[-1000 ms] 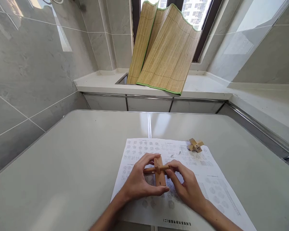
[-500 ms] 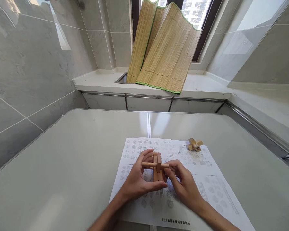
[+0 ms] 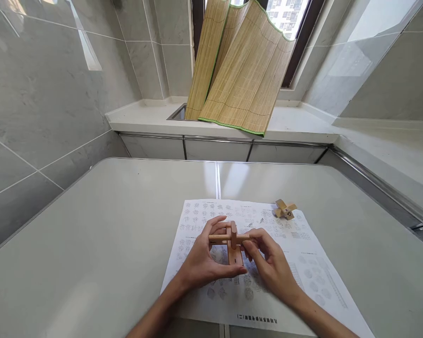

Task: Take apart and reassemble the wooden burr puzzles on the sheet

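Above the printed sheet, my left hand (image 3: 203,263) grips a wooden interlocking puzzle (image 3: 234,253), thumb at its lower end and fingers behind its upper end. The puzzle is made of a few reddish-brown wooden bars crossing one another, one of them lying sideways. At the right tip of that crossbar, my right hand (image 3: 268,260) pinches with thumb and fingers. The printed sheet (image 3: 197,305) lies beneath both hands, covered in small diagrams. Part of the puzzle is hidden behind the fingers.
Another small crossed wooden piece (image 3: 285,210), lighter and marked with a letter, rests on the sheet's upper right corner. The pale table (image 3: 91,234) has a seam down its middle. A bamboo mat (image 3: 246,80) leans at the window, on the white ledge (image 3: 141,117).
The puzzle has turned slightly in my hands, and its lower bar has shifted a little to the right. Both hands keep their hold.
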Motion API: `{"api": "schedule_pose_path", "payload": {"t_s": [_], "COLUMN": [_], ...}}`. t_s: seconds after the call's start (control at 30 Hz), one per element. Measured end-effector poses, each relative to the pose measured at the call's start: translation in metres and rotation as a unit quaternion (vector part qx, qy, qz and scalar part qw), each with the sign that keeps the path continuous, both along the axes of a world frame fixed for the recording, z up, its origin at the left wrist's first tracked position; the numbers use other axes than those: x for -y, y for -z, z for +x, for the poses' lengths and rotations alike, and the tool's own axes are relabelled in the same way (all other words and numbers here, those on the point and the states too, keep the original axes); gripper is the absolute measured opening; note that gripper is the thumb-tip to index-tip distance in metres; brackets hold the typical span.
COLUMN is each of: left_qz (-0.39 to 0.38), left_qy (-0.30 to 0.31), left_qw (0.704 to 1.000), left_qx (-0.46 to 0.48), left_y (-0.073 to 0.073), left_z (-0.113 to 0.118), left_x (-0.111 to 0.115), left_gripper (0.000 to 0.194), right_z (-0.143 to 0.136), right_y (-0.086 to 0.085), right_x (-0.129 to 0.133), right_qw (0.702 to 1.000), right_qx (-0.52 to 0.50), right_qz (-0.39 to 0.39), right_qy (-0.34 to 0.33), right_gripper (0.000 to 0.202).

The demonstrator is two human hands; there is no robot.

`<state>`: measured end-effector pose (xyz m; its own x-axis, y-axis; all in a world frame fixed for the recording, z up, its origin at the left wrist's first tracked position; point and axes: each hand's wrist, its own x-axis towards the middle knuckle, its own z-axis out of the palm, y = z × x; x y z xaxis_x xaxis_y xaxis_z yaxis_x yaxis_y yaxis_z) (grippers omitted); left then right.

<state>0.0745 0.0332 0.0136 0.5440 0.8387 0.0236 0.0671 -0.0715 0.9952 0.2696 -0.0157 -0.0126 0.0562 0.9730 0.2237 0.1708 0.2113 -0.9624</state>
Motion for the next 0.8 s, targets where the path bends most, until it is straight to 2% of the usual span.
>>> {"api": "schedule_pose_path", "payload": {"t_s": [0.17, 0.4, 0.6, 0.7, 0.8], "left_qz": [0.005, 0.028, 0.059, 0.091, 0.159], "left_qy": [-0.012, -0.003, -0.007, -0.046, -0.108], "left_qw": [1.000, 0.999, 0.994, 0.985, 0.964], "left_qx": [0.000, -0.043, -0.097, -0.142, -0.184], "left_y": [0.003, -0.001, 0.004, 0.010, 0.019], "left_z": [0.001, -0.002, 0.000, -0.001, -0.005], "left_x": [0.001, -0.001, 0.000, -0.002, -0.008], "left_gripper": [0.109, 0.105, 0.106, 0.101, 0.088], "right_z": [0.000, 0.004, 0.006, 0.007, 0.007], "right_y": [0.001, 0.002, 0.000, -0.002, -0.004], "right_x": [0.000, 0.000, 0.000, -0.002, -0.005], "right_qw": [1.000, 1.000, 0.998, 0.997, 0.996], "right_qx": [-0.002, -0.001, -0.051, -0.063, -0.068], "right_qz": [-0.005, 0.001, -0.015, -0.024, -0.044], "right_qy": [0.014, 0.012, 0.022, 0.024, 0.021], "right_gripper": [0.028, 0.026, 0.025, 0.025, 0.028]}}
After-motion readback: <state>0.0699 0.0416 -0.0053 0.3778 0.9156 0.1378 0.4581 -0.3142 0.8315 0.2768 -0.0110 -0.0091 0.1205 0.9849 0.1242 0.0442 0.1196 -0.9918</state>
